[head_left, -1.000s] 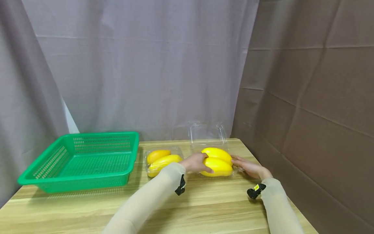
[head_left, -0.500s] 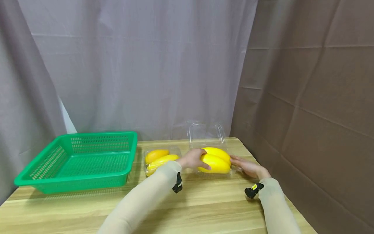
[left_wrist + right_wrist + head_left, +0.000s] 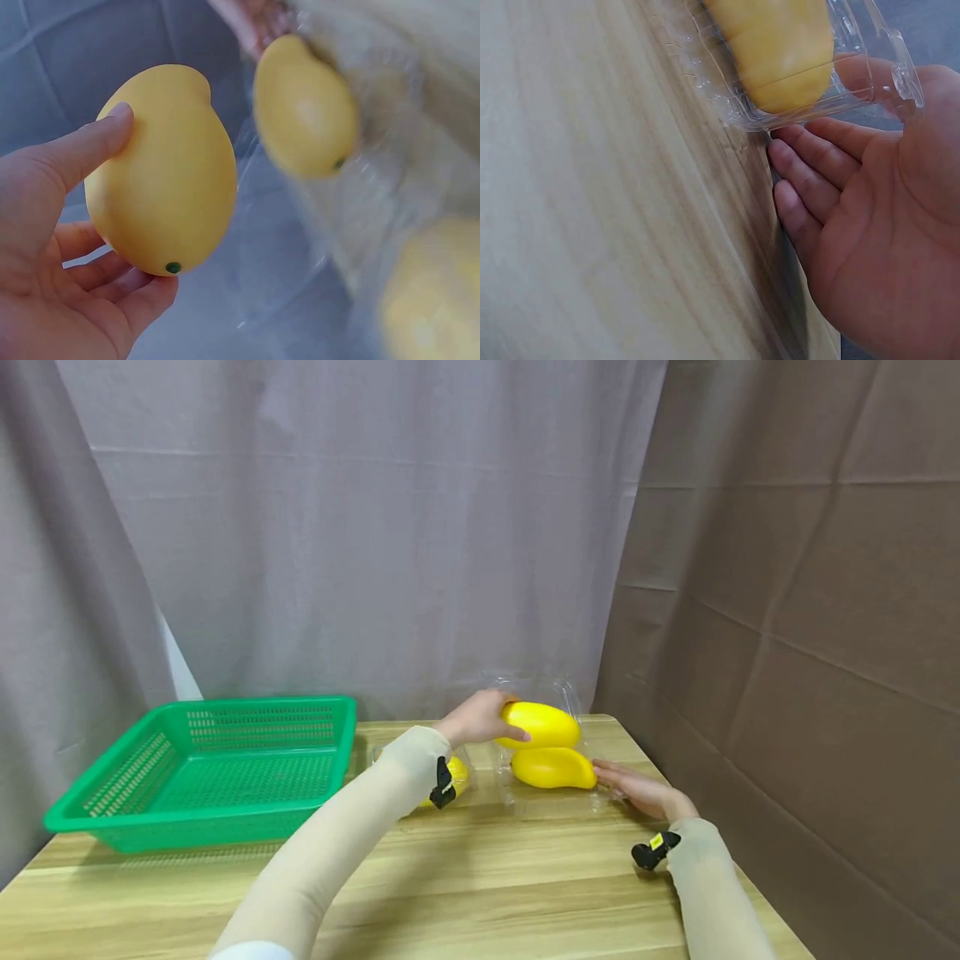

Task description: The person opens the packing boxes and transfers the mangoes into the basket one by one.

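Note:
A yellow mango (image 3: 165, 169) is gripped by my left hand (image 3: 478, 720), raised above the clear plastic clamshell box (image 3: 525, 810); the thumb lies on its face and the fingers curl beneath. A second mango (image 3: 552, 768) lies in the box, stem spot visible in the left wrist view. My right hand (image 3: 641, 789) touches the box's right end, its fingers fairly straight. In the right wrist view, the box's plastic rim (image 3: 904, 71) overlaps part of that hand. The clear lid (image 3: 572, 697) stands raised at the back.
A second clear box with yellow fruit (image 3: 459, 777) stands left of the first, mostly hidden by the left forearm. Farther left is a green perforated basket (image 3: 198, 827). Grey curtains (image 3: 375, 543) hang behind the wooden table (image 3: 480, 893), with brown cloth (image 3: 810, 652) on the right.
My left hand has lifted one mango up and slightly back from beside the other. The remaining mango has turned, its narrow end now toward the right hand. My right hand has stayed put.

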The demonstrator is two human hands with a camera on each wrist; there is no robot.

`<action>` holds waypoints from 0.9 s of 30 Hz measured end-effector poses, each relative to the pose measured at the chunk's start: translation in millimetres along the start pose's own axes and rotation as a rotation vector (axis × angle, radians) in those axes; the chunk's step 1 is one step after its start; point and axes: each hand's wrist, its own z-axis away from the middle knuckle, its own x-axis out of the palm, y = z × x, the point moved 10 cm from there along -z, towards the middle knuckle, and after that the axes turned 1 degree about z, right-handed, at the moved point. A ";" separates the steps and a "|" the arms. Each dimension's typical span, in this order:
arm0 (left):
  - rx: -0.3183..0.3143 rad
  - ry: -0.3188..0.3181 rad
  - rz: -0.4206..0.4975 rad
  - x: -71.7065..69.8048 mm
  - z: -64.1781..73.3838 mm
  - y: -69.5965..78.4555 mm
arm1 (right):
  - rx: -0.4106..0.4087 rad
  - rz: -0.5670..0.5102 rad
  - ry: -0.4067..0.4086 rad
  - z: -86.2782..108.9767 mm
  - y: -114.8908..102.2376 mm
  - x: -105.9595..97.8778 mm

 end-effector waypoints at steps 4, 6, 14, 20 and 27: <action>-0.004 0.043 -0.030 -28.9 -1.9 -3.6 | -0.006 -0.016 0.003 -0.6 3.7 -0.2; -0.008 0.068 -0.042 -43.3 -0.9 -6.7 | -0.015 -0.018 0.002 -0.3 5.0 0.1; -0.095 0.156 -0.038 -99.3 26.7 -47.8 | -0.009 -0.015 0.010 0.4 6.4 -0.3; -0.173 0.215 -0.046 -139.1 67.6 -87.5 | -0.003 0.001 -0.002 4.2 4.6 -0.8; -0.225 0.272 -0.072 -198.5 119.2 -115.3 | 0.004 0.034 0.030 4.5 0.6 -6.2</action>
